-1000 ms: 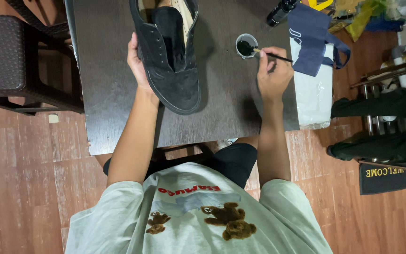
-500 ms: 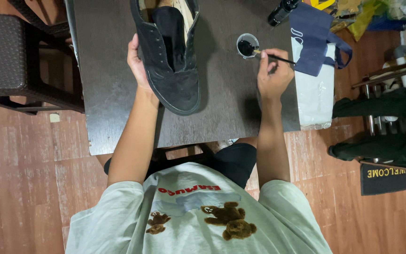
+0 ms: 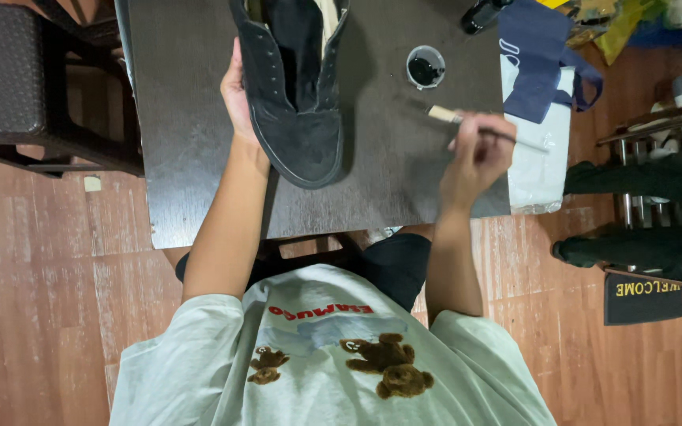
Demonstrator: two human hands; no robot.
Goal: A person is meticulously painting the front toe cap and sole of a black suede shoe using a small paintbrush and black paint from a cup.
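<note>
1. Left hand (image 3: 238, 99) closed around the side of a black shoe (image 3: 297, 87), which rests on the dark desk (image 3: 183, 118).
2. Right hand (image 3: 475, 154) pinches a thin brush (image 3: 455, 118), held just below the small cup (image 3: 425, 66) of black liquid.

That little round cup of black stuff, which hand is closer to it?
The right. The right hand, holding a brush, is just below the cup, apart from it. The left hand grips the black shoe on the shoe's far side.

navy bag (image 3: 537, 59), doormat (image 3: 644, 298), dark chair (image 3: 17, 79)
</note>
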